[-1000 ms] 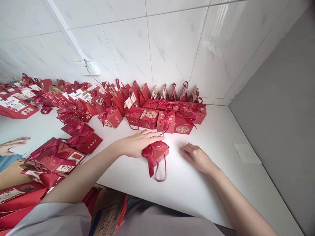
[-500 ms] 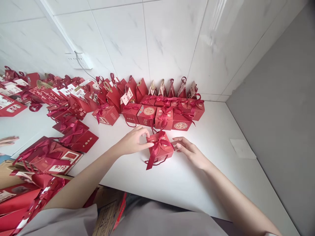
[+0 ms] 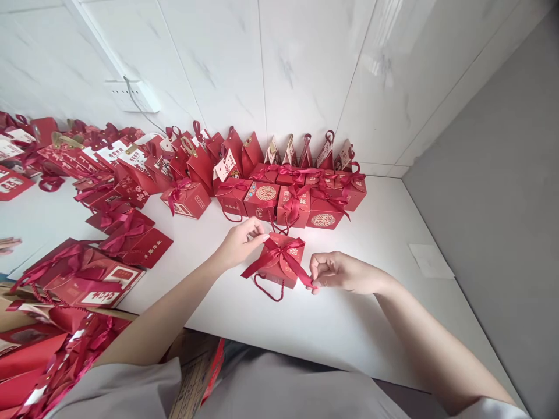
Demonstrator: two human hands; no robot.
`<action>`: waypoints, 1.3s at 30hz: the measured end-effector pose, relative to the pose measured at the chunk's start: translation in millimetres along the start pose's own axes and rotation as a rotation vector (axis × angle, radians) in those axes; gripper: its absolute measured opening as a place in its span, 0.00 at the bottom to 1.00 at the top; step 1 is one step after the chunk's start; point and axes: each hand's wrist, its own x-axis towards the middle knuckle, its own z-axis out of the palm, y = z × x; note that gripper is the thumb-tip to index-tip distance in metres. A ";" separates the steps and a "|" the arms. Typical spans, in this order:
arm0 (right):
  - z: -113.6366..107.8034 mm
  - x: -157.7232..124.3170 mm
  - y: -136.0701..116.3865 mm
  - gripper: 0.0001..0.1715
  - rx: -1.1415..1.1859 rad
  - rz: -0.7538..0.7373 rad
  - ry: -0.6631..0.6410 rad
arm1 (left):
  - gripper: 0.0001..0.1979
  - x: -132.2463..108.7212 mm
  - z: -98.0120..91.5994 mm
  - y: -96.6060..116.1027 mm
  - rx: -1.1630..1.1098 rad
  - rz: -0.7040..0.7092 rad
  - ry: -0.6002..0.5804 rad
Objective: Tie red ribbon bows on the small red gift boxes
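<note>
A small red gift box (image 3: 279, 269) stands on the white table in front of me, with a rope handle hanging over its near side. Across its top lies a dark red ribbon (image 3: 283, 251) tied in a bow. At the upper left of the bow, my left hand (image 3: 245, 240) pinches a loop of the ribbon between thumb and finger. To the right of the box, my right hand (image 3: 343, 273) is closed on one ribbon tail, pulled out toward the lower right. The other tail spreads to the lower left, free of my hands.
Behind the box stand rows of red gift boxes (image 3: 262, 201) against the tiled wall. More boxes (image 3: 78, 273) crowd the left side. A white paper piece (image 3: 431, 260) lies at the right by a grey panel. Another person's hand (image 3: 9, 245) shows at the left edge.
My right hand has moved from the box's side down onto the ribbon tail and drawn it out. The box has turned slightly, and the bow's tails now spread to both sides.
</note>
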 end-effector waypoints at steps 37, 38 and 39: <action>-22.5 52.4 -12.0 0.20 -0.099 -0.230 0.076 | 0.22 -38.7 -1.5 -24.3 -0.240 -0.171 -0.620; -22.6 52.5 -12.4 0.21 -0.067 -0.228 0.077 | 0.21 -38.8 -1.7 -22.8 -0.258 -0.175 -0.627; -22.8 52.4 -12.9 0.21 -0.049 -0.218 0.092 | 0.21 -38.8 -2.0 -20.7 -0.272 -0.180 -0.621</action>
